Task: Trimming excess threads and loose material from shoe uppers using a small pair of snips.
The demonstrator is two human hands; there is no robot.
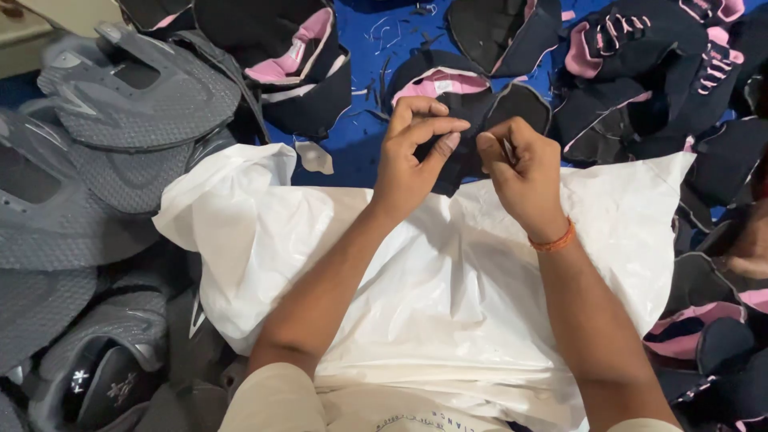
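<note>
My left hand point(412, 156) pinches the near edge of a dark navy shoe upper with pink lining point(472, 100), thumb and fingers closed on it. My right hand point(520, 172) grips the same piece from the right, with a small metal tool, only partly visible, between its fingers. An orange band circles my right wrist. Both hands work above a white plastic sheet point(448, 280) spread over my lap.
Grey mesh shoe uppers point(120, 104) are stacked at the left. Navy and pink uppers point(640, 56) lie piled across the top and right on a blue surface point(352, 144) strewn with thread scraps. Another person's hand point(748, 256) shows at the right edge.
</note>
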